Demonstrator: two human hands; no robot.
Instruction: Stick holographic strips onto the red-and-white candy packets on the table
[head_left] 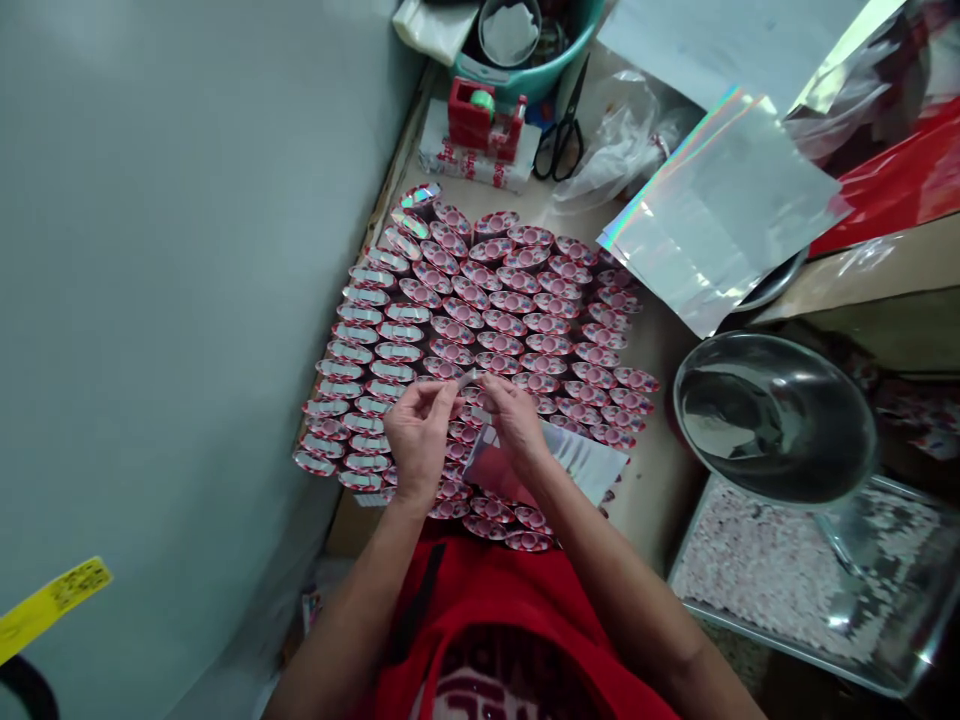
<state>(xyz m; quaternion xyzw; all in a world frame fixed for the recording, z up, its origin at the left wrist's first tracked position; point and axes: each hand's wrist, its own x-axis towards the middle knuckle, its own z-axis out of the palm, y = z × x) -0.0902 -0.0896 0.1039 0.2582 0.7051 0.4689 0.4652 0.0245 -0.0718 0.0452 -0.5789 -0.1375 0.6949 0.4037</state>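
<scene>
My left hand [424, 432] and my right hand [511, 418] meet over rows of small round tubs, fingertips pinched. Between them is a small pale strip [468, 378], like a sticker, held at both ends. Below my right hand and wrist a glossy sheet [581, 460] lies on the tubs, with pale strips on it. The tubs have red-and-pink printed tops [501, 343]. Many on the left side, such as one tub [357, 333], carry a pale shiny strip across the top; those in the middle and right mostly show bare printed tops.
Behind the tubs are a red tape dispenser [472, 120], black scissors [562, 140] and a teal basin [555, 75]. Holographic sheets [712, 210] lie at the right back. A steel bowl [776, 415] stands above a metal tray [697, 535] of pale bits. A wall [187, 250] borders the left.
</scene>
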